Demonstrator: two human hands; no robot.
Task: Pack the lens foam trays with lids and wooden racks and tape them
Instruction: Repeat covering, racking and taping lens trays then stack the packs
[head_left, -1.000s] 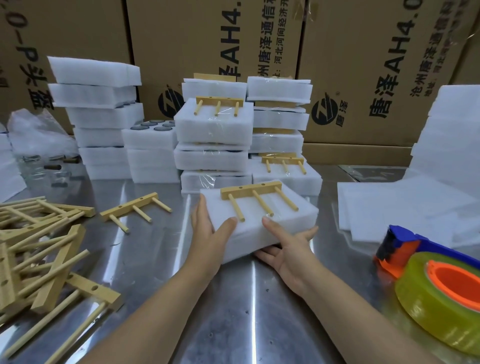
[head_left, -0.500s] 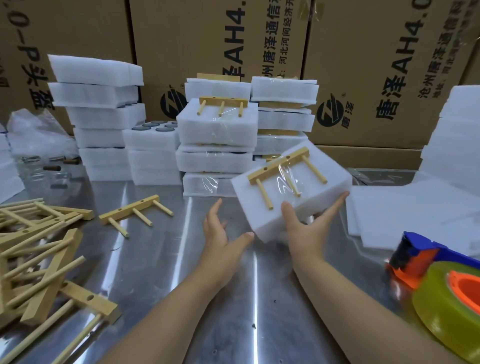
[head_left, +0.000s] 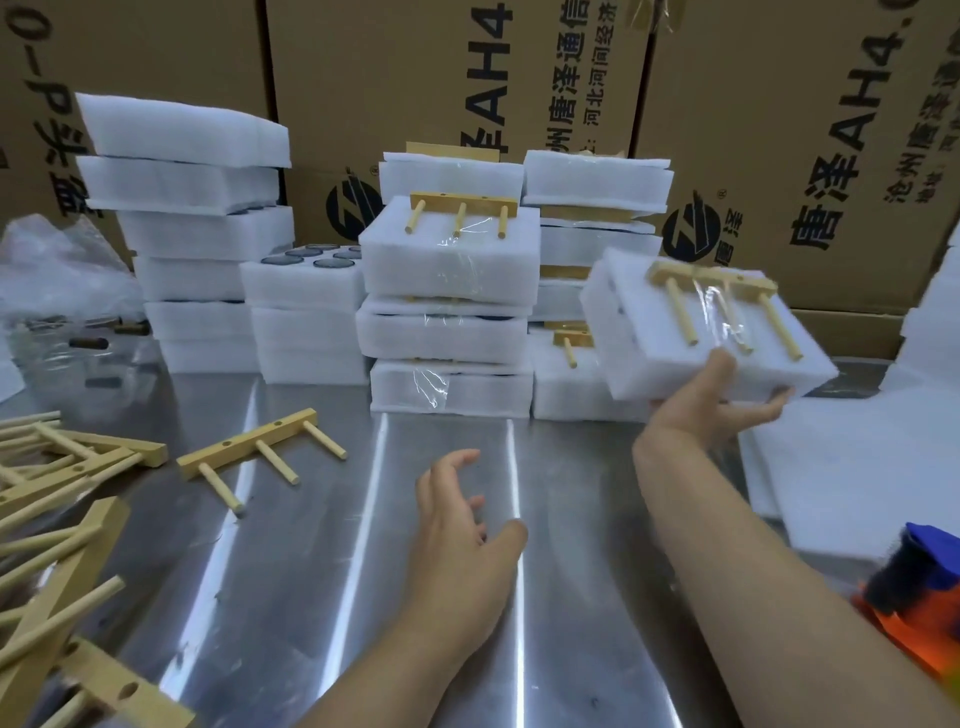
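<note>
A heap of wooden racks (head_left: 47, 519) lies at the bench's left edge with one loose rack (head_left: 260, 457) beside it, and the left hand (head_left: 462, 540) hovers over the middle, fingers (head_left: 457, 457) apart and empty. Right of the finished stacks (head_left: 447, 260) along the far edge, the right hand (head_left: 711, 405) alone holds the taped pack (head_left: 711, 332) tilted in the air, fingers beneath and thumb clamped on its near edge. Such a narrow one-handed hold could let it slip, or land crooked and topple a neighbouring pile
</note>
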